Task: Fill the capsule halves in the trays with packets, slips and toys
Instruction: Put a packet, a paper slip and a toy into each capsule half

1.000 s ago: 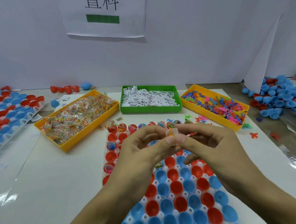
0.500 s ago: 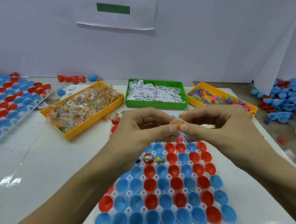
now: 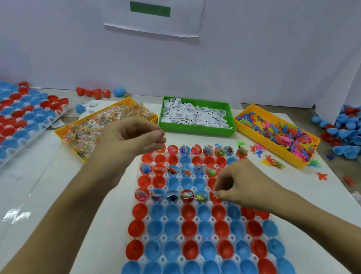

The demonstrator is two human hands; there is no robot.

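Item: capsule tray [image 3: 144,238] on the white tabletop [image 3: 96,227], taken as our landmark; red and blue capsule halves [image 3: 187,229] sit open side up, so that things dropped from above stay put.

Contents: the farthest row, the third and the fifth row back hold packets and toys; the rows between them and all the rows near us stand unfilled; we judge the work well short of half done.

Right hand [image 3: 244,184]: over the tray's right side at the fifth row; its fingers [image 3: 220,193] pinched together on a small packet [image 3: 214,194], lowered to a red half at the end of the filled run, presumably to carry that row on.

Left hand [image 3: 130,137]: raised above the tray's far left corner; fingers curled, thumb meeting fingertips; we cannot tell whether anything is held between them.

Supplies beyond the tray's far edge, within easy reach: yellow bin of packets [image 3: 103,127] to the left; green bin of slips [image 3: 196,116] straight behind; yellow bin of toys [image 3: 278,133] to the right, with a few stray toys [image 3: 274,162] spilled beside it.

Also: a second tray [image 3: 16,116] far left of the landmark; loose halves [image 3: 355,132] heaped far right.
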